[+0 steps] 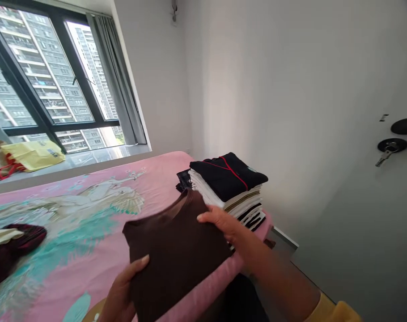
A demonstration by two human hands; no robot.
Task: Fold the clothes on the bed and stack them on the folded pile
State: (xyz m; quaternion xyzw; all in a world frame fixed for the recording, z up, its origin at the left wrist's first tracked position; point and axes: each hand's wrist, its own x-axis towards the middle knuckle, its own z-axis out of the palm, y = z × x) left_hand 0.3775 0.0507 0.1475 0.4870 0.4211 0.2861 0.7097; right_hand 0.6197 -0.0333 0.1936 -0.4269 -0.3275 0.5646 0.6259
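A dark brown shirt [176,250], folded to a rough rectangle with its neckline toward the far side, is held up over the bed's near edge. My left hand [125,286] grips its left side, thumb on top and fingers underneath. At the right side my right hand [220,223] pinches it, thumb on the upper face. Just beyond that hand stands a stack of folded clothes [242,208], mostly white, beige and black. On top of the stack lies a folded black garment with red trim [228,174].
The bed has a pink sheet [163,165] with a bird pattern. Dark maroon and cream clothes [15,250] lie at its left. A yellow bag [34,154] rests on the windowsill. To the right is a white door with a key in its lock [391,147].
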